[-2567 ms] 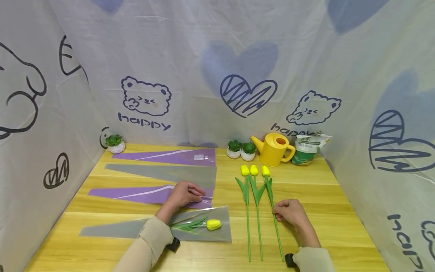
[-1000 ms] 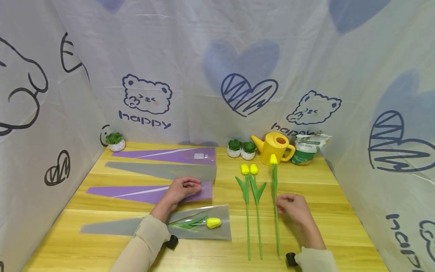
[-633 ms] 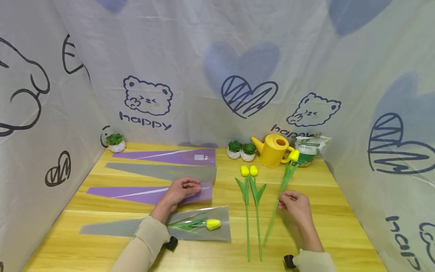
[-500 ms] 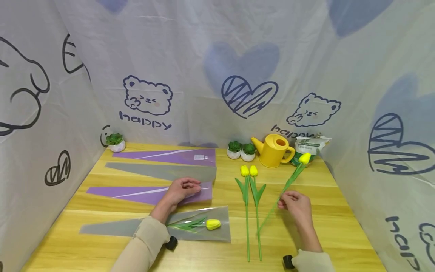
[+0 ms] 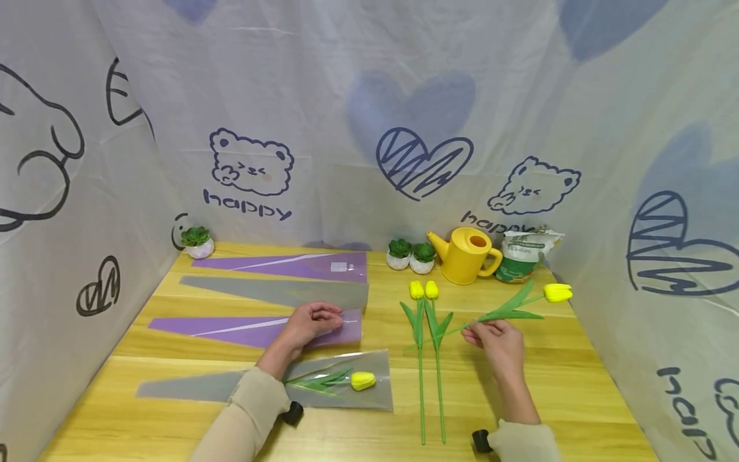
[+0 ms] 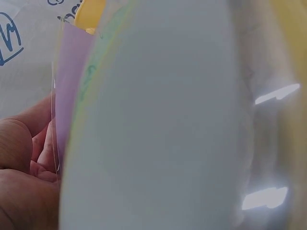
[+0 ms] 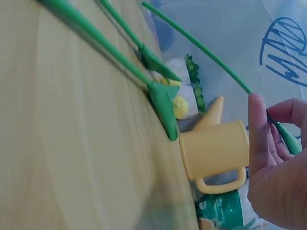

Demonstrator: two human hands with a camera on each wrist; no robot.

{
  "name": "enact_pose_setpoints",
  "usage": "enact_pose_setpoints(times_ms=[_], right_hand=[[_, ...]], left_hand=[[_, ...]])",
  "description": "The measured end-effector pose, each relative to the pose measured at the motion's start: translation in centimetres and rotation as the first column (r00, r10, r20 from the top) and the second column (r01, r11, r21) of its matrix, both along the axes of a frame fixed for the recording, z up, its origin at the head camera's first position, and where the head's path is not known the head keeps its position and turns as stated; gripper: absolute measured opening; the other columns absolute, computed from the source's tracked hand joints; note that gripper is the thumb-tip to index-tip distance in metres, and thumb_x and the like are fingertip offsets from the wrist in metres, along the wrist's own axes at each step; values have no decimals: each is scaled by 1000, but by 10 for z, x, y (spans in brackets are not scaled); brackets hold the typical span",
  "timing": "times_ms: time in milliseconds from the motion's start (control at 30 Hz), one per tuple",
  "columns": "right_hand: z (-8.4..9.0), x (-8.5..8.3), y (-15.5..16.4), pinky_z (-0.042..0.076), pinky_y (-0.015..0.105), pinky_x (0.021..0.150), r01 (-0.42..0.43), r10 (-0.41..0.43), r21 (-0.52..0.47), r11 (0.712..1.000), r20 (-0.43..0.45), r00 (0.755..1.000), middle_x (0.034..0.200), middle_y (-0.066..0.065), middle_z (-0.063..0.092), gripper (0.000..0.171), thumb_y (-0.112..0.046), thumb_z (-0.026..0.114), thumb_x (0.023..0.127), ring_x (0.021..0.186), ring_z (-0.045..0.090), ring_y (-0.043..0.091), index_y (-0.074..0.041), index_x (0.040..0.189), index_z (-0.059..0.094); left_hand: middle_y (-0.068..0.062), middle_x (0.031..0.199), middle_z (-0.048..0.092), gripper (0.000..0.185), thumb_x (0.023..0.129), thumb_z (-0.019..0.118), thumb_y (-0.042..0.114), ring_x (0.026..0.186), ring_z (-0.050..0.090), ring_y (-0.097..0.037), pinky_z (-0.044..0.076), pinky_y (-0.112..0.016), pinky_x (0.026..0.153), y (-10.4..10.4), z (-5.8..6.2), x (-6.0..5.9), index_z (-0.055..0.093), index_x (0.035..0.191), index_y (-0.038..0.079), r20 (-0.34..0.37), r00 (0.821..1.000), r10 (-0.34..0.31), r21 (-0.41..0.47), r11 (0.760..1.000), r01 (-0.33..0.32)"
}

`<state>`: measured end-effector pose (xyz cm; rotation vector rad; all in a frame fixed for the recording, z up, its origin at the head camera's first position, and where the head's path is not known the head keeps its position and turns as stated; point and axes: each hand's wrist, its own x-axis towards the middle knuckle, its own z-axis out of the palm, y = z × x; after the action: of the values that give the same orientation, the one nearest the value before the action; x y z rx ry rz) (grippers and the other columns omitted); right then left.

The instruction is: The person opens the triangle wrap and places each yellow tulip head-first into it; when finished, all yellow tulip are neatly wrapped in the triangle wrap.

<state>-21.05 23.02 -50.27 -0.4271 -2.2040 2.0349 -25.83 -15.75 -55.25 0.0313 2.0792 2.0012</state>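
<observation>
My right hand (image 5: 499, 343) pinches the stem of a yellow artificial tulip (image 5: 557, 292) between thumb and fingers. The tulip is held above the table, its bloom pointing right and its stem tip left, across two other tulips (image 5: 437, 385) lying side by side. In the right wrist view its green stem (image 7: 201, 48) slants up from the fingertips. My left hand (image 5: 312, 323) holds the wide end of a purple flower sleeve (image 5: 231, 331); its clear film and purple sheet (image 6: 72, 76) stand between the fingers in the left wrist view. A grey sleeve (image 5: 190, 387) with a tulip inside lies in front.
Behind the left hand lie a grey sleeve (image 5: 242, 287) and another purple sleeve (image 5: 277, 262). Along the back stand small potted succulents (image 5: 398, 255), a yellow watering can (image 5: 462, 256) and a green-white bag (image 5: 516, 260). Printed cloth (image 5: 329, 192) hangs around the table.
My right hand has lifted the third tulip from the table and turned it clockwise, bloom to the right and stem to the left. My left hand has raised the purple sleeve's end slightly, then stayed.
</observation>
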Motion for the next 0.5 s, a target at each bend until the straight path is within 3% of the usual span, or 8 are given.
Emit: enact_pose_setpoints(times_ms=[167,400,500], right_hand=[[1,-3,-9,62,27,78,4,-6,-49,999,-42,999,81,-2,78,24,-2,64,100,77,76,9,15,117,59],[3,-6,-25,63,29,76,-7,4,-48,999,-72,997,88,11,79,25,-5,66,100,76,76,12,16,114,63],[3,-6,-32,63,29,77,-25,21,-57,998,-75,997,84,6,78,25,-5,67,99,78,76,13,15,114,64]], left_hand=[[4,91,79,35,89,82,8,83,71,-10,55,-22,78,0,-1,-1,71,120,-2,-6,1000,-4,-6,1000,4],[2,90,80,38,87,84,9,82,73,-8,56,-21,78,-1,-1,0,71,121,-3,-17,1000,-14,-5,1000,14],[4,91,80,37,88,83,9,83,73,-8,55,-21,78,-2,0,1,71,121,-3,-20,1000,-17,-16,1000,16]])
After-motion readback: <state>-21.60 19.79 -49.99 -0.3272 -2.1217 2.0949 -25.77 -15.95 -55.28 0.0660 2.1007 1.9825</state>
